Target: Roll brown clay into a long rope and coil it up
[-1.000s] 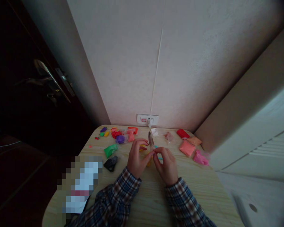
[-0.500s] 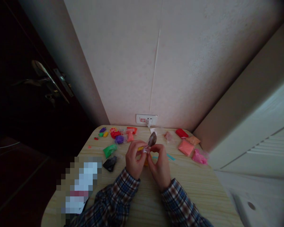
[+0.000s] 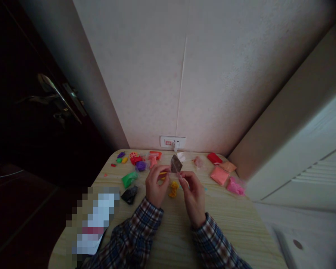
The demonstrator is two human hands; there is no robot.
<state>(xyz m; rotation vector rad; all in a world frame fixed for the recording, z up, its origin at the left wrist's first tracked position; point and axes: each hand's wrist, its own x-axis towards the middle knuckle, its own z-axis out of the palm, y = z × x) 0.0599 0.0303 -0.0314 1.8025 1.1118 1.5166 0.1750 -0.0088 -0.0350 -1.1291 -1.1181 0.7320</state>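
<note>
Between both hands, above the middle of the table, I hold a clear plastic bag with a flat brown clay piece (image 3: 176,164) inside. My left hand (image 3: 156,185) pinches the bag's left edge, and a thin yellow strip shows by its fingers. On the other edge, my right hand (image 3: 193,194) has thumb and finger closed. Below the bag a lumpy yellow-orange clay piece (image 3: 173,189) lies on the wood. A light blue strip behind my right hand is mostly hidden.
Left of my hands lie green (image 3: 129,179), black (image 3: 129,195) and purple bagged clay (image 3: 140,166). Small fruit-like pieces (image 3: 124,160) sit at the back left. Red, salmon (image 3: 220,175) and pink packets (image 3: 236,186) lie right. A pixelated object (image 3: 96,222) lies front left; a wall socket (image 3: 173,142) is behind.
My hands have moved slightly apart, spreading the bag between them. The brown piece now hangs flatter and lower, and the yellow-orange lump below has come into fuller view.
</note>
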